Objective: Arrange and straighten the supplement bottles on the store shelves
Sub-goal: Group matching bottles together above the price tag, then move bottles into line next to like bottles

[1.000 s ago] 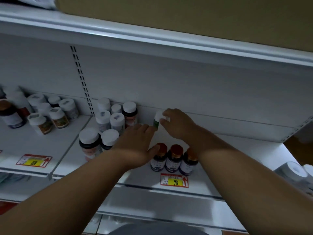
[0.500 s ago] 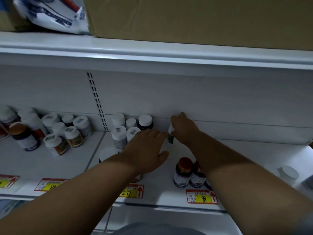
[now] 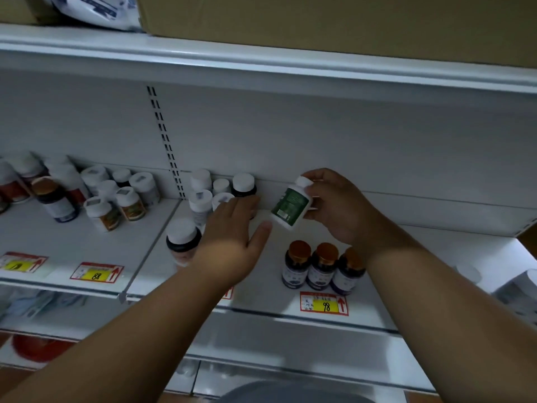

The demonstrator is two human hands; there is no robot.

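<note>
Right hand grips green-label bottle tilted above shelf, far of amber-cap trio; left hand spread flat w/ nothing held; recommend: rotate upright, label fwd, seat beside white-cap group.

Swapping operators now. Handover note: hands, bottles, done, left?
Right hand holds the green-label bottle tilted, lifted off the shelf.
Left hand open, flat, in front of the white-cap cluster, holding nothing.
Three orange-cap bottles stand in a row at the front edge, behind the 98 tag.
Done: that row looks tidy.
Left: set the green-label bottle down upright; straighten the white-cap cluster and the left bay's bottles.
</note>
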